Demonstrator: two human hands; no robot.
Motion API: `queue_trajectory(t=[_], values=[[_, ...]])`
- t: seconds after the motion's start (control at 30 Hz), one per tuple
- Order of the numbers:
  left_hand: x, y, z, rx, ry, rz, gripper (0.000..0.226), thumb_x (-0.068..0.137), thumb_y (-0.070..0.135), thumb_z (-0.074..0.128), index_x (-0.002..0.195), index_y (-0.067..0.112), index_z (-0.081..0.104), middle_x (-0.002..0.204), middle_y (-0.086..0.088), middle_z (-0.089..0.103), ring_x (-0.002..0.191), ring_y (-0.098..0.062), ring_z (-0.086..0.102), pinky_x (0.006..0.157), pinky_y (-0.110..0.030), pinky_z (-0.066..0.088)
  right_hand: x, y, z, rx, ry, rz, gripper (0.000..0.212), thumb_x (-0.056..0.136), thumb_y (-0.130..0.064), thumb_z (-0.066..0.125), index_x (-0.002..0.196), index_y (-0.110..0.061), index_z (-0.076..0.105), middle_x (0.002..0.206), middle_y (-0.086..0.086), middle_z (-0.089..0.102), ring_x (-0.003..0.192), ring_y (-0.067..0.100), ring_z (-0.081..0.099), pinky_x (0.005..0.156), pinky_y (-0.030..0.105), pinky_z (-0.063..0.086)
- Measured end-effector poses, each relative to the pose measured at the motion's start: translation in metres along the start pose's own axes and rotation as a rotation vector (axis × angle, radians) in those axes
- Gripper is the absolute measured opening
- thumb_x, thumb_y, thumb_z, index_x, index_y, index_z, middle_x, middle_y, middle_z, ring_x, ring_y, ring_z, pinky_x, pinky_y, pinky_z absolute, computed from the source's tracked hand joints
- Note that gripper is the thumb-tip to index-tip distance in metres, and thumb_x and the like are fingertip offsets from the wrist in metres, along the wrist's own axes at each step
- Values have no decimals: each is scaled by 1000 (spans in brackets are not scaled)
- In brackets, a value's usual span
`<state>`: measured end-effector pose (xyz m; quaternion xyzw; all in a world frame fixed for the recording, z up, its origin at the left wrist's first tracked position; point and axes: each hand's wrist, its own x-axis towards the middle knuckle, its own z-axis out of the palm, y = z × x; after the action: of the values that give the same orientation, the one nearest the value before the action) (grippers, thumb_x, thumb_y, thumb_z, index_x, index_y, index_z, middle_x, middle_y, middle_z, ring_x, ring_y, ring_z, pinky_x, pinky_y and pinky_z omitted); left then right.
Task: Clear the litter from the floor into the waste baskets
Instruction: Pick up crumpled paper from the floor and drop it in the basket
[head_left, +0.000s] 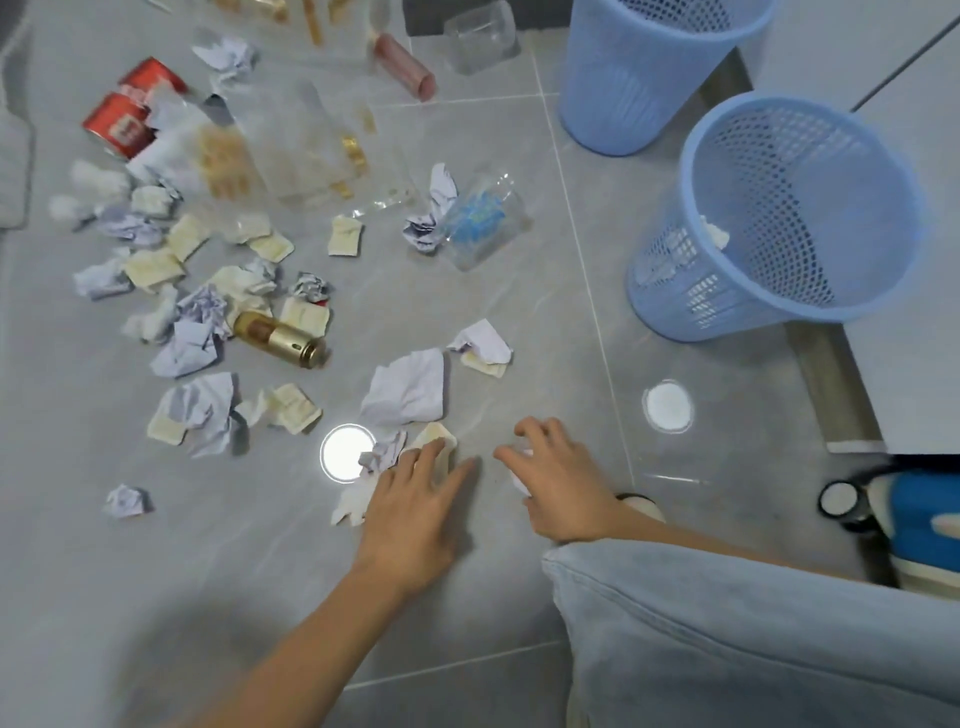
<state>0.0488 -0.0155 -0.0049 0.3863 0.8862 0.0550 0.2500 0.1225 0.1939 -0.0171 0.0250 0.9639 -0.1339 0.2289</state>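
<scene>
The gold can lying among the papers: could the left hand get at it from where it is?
Probably yes. The gold can lies uncovered on top, and only loose crumpled paper sits between it and the left hand.

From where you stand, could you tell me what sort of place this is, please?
Probably an indoor room such as an office: a grey tiled floor, two blue mesh waste baskets beside white cabinet-like furniture, and scattered crumpled paper.

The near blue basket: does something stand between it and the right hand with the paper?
Nothing visible does. Between the right hand, curled round a crumpled white paper, and the near blue basket lies only bare floor with a light reflection.
</scene>
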Motion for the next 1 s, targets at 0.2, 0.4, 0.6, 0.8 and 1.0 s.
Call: queue_trajectory(t=[0.2,0.4,0.6,0.8,1.0], values=[[-5,-1,12,-9,56,-24,89,45,9,83,126,25,51,112,-10,44,93,-32,51,63,-40,49,2,5,15,75,48,-35,47,73,1,67,109,-22,50,120,4,41,107,30,44,63,40,48],[-1,-14,27,61,21,21,64,42,2,92,97,14,62,91,-7,54,71,-29,55,42,-35,40,9,6,20,146,44,-51,34,79,0,57,108,-17,53,113,6,43,102,28,41,70,41,45],[19,1,-5,-83,177,92,29,68,3,77,88,14,58,90,-3,49,73,-26,49,48,-37,40,8,15,-10,356,190,12,29,76,-3,63,102,-15,61,93,0,48,84,24,49,70,40,45],[79,35,-80,-180,349,231,25,73,-5,70,91,12,67,96,-2,54,81,-25,53,48,-40,48,3,40,-103,415,496,99,30,81,-12,72,105,-24,59,96,-8,50,82,15,53,70,30,42],[144,92,-180,-187,532,388,24,80,0,67,99,14,70,100,0,54,90,-24,56,54,-41,50,-20,76,-209,436,874,194,27,81,-11,79,101,-21,64,96,-4,62,87,14,59,77,25,46]])
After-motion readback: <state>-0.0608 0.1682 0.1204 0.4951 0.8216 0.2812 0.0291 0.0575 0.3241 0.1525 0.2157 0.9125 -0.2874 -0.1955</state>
